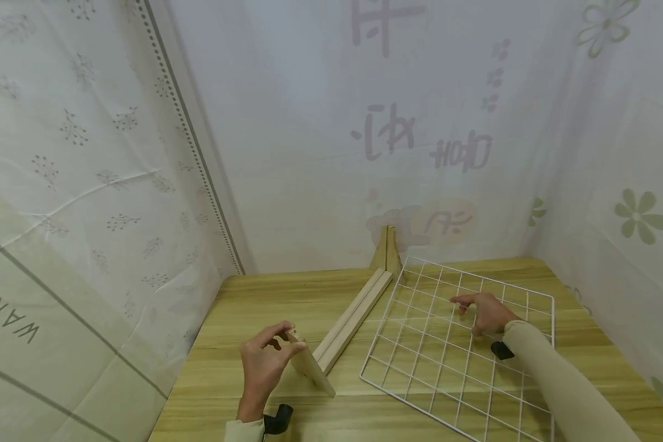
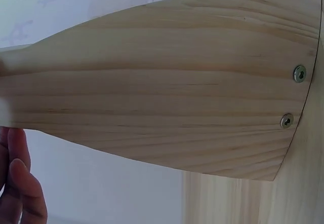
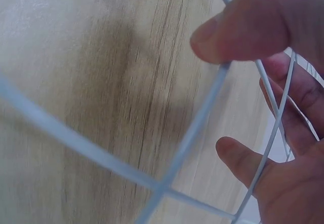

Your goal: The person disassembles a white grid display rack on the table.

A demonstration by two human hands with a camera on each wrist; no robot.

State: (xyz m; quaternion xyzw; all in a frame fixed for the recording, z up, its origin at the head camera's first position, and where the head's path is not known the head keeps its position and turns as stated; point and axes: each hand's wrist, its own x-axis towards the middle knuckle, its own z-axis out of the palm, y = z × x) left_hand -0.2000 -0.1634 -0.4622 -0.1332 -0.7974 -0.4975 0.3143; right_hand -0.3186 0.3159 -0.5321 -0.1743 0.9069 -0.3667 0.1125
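Observation:
A wooden stand has two rails (image 1: 353,322) running between a near end board (image 1: 312,362) and a far end board (image 1: 387,252). My left hand (image 1: 265,362) pinches the top of the near end board between fingers and thumb. Two bolt heads show near that board's wide end in the left wrist view. To the right, a white wire grid (image 1: 420,334) lies slanted over the table, with my right hand (image 1: 488,313) at its right part. Up close in the right wrist view, that hand's fingers (image 3: 243,158) curl among the wires and hold the grid.
Everything sits on a wood-grain table (image 1: 243,307). A pale printed curtain (image 1: 298,153) hangs behind its back edge, and more patterned cloth (image 1: 105,184) hangs along the left and right sides. The far end board stands close to the back curtain.

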